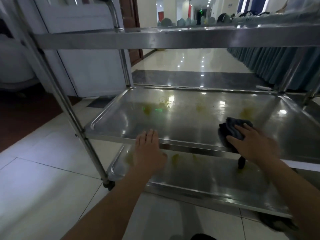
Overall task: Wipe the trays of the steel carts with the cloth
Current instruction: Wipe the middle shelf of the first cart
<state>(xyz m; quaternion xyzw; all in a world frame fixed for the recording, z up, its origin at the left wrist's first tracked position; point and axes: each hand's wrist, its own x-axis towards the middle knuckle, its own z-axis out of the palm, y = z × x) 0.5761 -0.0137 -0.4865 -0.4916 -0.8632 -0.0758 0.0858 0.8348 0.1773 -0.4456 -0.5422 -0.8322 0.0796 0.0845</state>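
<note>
Steel cart stands in front of me with three trays, one above another. My right hand lies flat on the dark grey cloth, fingers spread and nearly straight, pressing it onto the middle tray near its front right part. The cloth is bunched under my palm — one end of it hangs over the tray's front edge and dangles down toward the bottom tray.

My left hand rests on the front rim of the middle tray, left of centre, fingers together and laid over the edge onto the tray surface; it holds nothing that I can see. The two hands are well apart along the same front edge.

Yellowish stains show on the middle tray, toward its back and just beyond the cloth, and more yellowish marks lie on the bottom tray below my left hand. The top tray runs across the upper part of the view. Behind the cart lies a shiny tiled floor, with a table skirted in blue-green cloth along the right.
</note>
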